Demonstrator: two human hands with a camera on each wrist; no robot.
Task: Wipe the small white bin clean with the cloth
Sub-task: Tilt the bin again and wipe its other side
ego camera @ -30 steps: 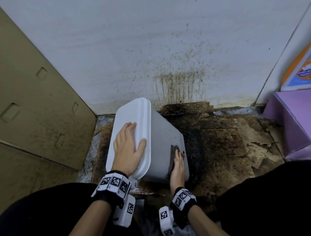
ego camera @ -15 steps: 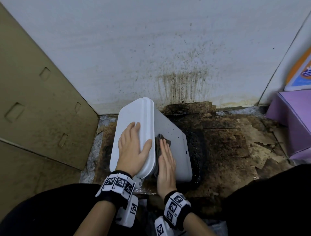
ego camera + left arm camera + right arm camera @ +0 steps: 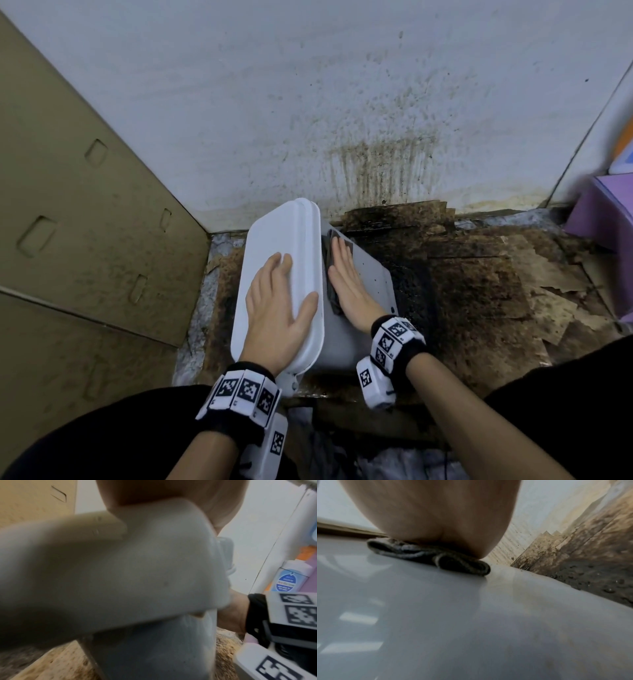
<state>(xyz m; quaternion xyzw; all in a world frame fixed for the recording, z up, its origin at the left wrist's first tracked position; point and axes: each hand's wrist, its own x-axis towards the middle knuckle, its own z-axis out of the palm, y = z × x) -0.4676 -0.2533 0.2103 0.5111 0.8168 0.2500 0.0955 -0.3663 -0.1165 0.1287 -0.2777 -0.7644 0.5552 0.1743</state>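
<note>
Down at the floor's back edge by the wall, the small white bin (image 3: 363, 284) lies tipped, left hand (image 3: 274, 308) flat on its lid, right hand (image 3: 346, 284) flat-fingered pressing the cloth (image 3: 330, 274) mid-wipe; specks remain, so I'd judge it unfinished.

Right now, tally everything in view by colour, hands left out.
White: 2, the small white bin and a white bottle with a blue label.
Grey: 1, the cloth pressed flat on the bin's side.
Brown: 1, the cardboard box at the left.
Purple: 1, a purple box at the right.
Total: 5.
</note>
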